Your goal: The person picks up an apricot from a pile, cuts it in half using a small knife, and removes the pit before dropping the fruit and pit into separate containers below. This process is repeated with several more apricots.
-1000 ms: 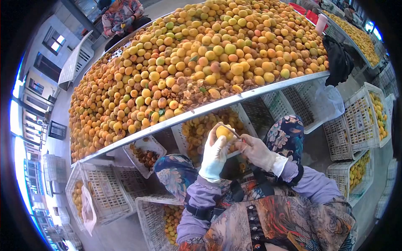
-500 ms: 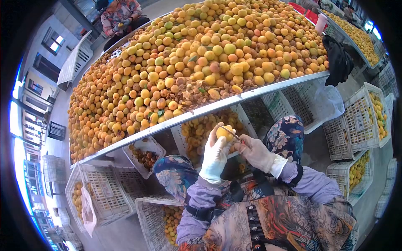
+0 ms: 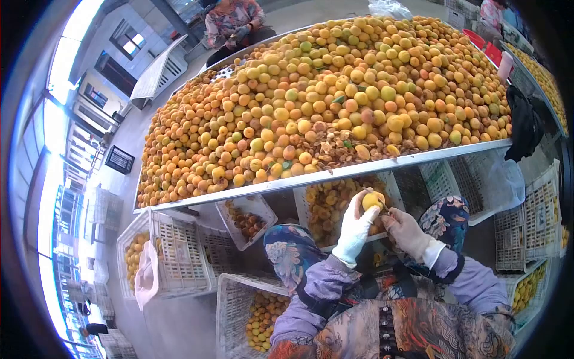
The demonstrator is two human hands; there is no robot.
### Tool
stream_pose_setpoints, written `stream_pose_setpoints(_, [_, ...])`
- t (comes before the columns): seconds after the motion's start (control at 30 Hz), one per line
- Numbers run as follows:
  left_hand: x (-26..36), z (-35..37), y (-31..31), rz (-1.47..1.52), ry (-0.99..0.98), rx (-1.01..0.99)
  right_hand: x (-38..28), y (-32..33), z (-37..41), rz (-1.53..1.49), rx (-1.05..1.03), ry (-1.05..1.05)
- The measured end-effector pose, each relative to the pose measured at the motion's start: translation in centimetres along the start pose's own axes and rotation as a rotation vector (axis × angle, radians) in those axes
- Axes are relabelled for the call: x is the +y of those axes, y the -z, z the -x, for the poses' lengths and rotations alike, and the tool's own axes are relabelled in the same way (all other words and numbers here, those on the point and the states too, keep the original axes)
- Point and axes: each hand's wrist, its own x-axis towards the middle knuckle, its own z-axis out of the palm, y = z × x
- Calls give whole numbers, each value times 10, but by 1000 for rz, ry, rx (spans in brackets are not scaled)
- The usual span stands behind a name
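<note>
My left hand (image 3: pixel 354 228), in a white glove, holds a yellow-orange apricot (image 3: pixel 373 200) just below the metal edge of the big table (image 3: pixel 335 173). My right hand (image 3: pixel 405 232), gloved too, sits close against the fruit on its right side and grips a thin blade that is mostly hidden behind the apricot. Both hands hover over a white crate (image 3: pixel 382 236) filled with cut apricots. The table above carries a huge heap of apricots (image 3: pixel 335 96).
A small white tray of pits (image 3: pixel 247 220) sits under the table at left. White crates with apricots stand at left (image 3: pixel 156 258), below (image 3: pixel 251 311) and right (image 3: pixel 529 287). A black cloth (image 3: pixel 526 122) hangs off the table's right end. Another person (image 3: pixel 234 24) sits across the table.
The view has swung so everything sits further right and lower. My hands have kept the apricot between them, and the blade that stuck out above the fruit is now barely visible.
</note>
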Motion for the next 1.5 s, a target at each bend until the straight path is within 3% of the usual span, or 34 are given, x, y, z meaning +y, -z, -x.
stream_pose_setpoints(0.03, [-2, 0, -4, 40, -2, 13, 10, -10, -6, 6, -5, 6])
stream_pose_setpoints(0.1, [-7, 1, -14, 309, 117, -13, 33, -34, -17, -454, 153, 341])
stream_pose_setpoints(0.17, [-9, 3, -15, 379, 249, 49, 38, -31, -15, -364, 130, 303])
stream_pose_setpoints(0.23, [-22, 3, -11, 321, 196, 61, 34, -27, -9, -414, 67, 124])
stream_pose_setpoints(0.3, [-25, 0, -8, 266, 137, 68, 22, -15, -8, -328, 53, 116])
stream_pose_setpoints(0.37, [-13, -3, -6, -152, 53, 27, -9, -1, 1, -205, -36, -107])
stream_pose_setpoints(0.43, [-8, -6, -10, -211, 35, 48, -11, 0, 1, -202, -54, -107])
stream_pose_setpoints(0.5, [-8, -9, -18, 79, 77, 95, 8, -13, -11, -443, 30, 98])
stream_pose_setpoints(0.57, [-20, -9, -22, 161, 86, 93, 42, -31, -21, -354, 157, 191])
stream_pose_setpoints(0.63, [-27, -8, -23, 378, 279, 170, 57, -41, -29, -310, 221, 298])
stream_pose_setpoints(0.7, [-38, -6, -17, 345, 262, 160, 59, -39, -27, -333, 235, 262])
stream_pose_setpoints(0.77, [-25, -6, -19, 101, 181, 136, 34, -27, -18, -416, 115, 147])
stream_pose_setpoints(0.83, [-11, -10, -20, -141, 166, 146, 32, -18, -20, -361, 103, 134])
stream_pose_setpoints(0.9, [-19, -13, -18, -167, 91, 136, 27, -14, -18, -248, 66, 49])
stream_pose_setpoints(0.97, [-30, -14, -18, -136, 76, 171, 38, -23, -21, -290, 123, 103])
stream_pose_setpoints(1.03, [-19, -12, -22, 162, 250, 166, 39, -41, -22, -440, 184, 192])
stream_pose_setpoints(1.1, [-16, -11, -23, 363, 398, 204, 31, -43, -18, -539, 136, 117])
stream_pose_setpoints(1.13, [-15, -10, -22, 390, 388, 176, 29, -44, -19, -653, 91, 82])
stream_pose_setpoints(1.23, [-17, -13, -21, 426, 378, 129, 13, -30, -12, -560, 20, 54])
stream_pose_setpoints(1.3, [-20, -13, -24, 282, 191, 124, 9, -24, -11, -508, 59, 53])
stream_pose_setpoints(1.37, [-18, -14, -20, 143, 195, 142, 12, -24, -11, -457, 87, 50])
stream_pose_setpoints(1.43, [-18, -14, -16, -251, 79, 152, 16, -24, -12, -385, 64, -10])
stream_pose_setpoints(1.5, [-18, -15, -15, -245, 74, 135, 10, -22, -8, -473, 23, -39])
